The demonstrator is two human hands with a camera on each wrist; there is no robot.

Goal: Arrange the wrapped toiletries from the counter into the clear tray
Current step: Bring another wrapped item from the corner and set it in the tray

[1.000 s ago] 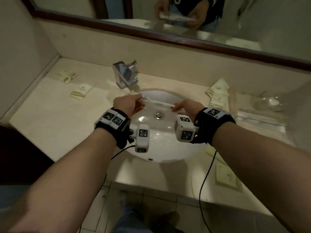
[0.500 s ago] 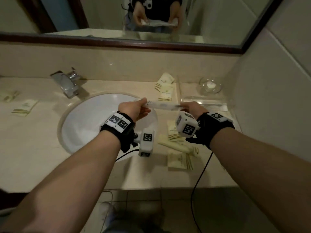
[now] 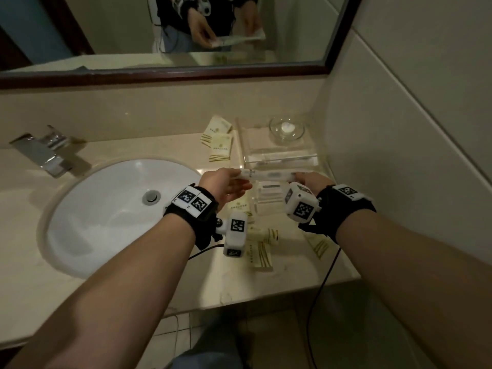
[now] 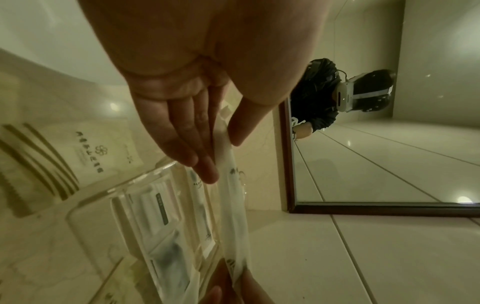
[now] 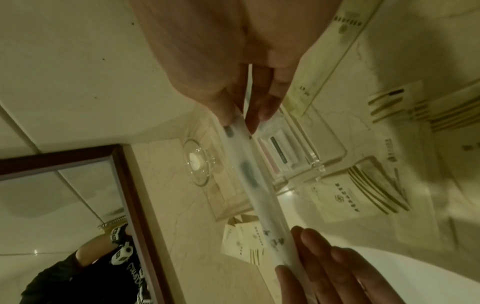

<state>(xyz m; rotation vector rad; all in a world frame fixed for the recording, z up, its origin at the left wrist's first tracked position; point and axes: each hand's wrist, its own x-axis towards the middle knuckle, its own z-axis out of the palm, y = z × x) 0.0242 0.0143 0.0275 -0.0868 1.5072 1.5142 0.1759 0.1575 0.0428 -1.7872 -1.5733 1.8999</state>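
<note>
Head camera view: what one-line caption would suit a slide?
Both hands, left and right, hold a long wrapped toiletry over the clear tray.

Tray (image 3: 279, 161) right of sink (image 3: 106, 209)

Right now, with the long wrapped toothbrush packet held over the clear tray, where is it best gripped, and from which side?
Probably at its two ends, one from each side, as shown: the left hand pinches the left end and the right hand the right end of the toothbrush packet. It is long, thin and limp-wrapped, lying level above the clear tray, so end grips likely keep it straight and leave the middle free to lower in.
</note>
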